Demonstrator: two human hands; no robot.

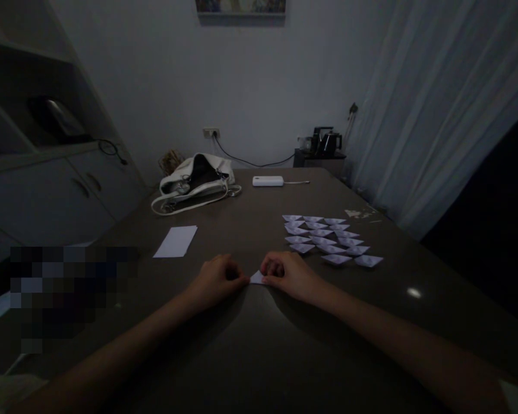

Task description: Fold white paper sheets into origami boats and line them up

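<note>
Well, from the head view, a small folded paper (256,278) is between the two hands, on or just above the table (250,356). The left hand (219,276) pinches its left corner; the right hand (291,276) grips its right side, fingers curled. I'd judge it nearly weightless, stiffer along its folds, yet easily creased or torn, so corners and folded edges seem the best places for a light pinch. Paper boats (329,249) stand beyond to the right, flat sheets (175,241) to the left.
</note>
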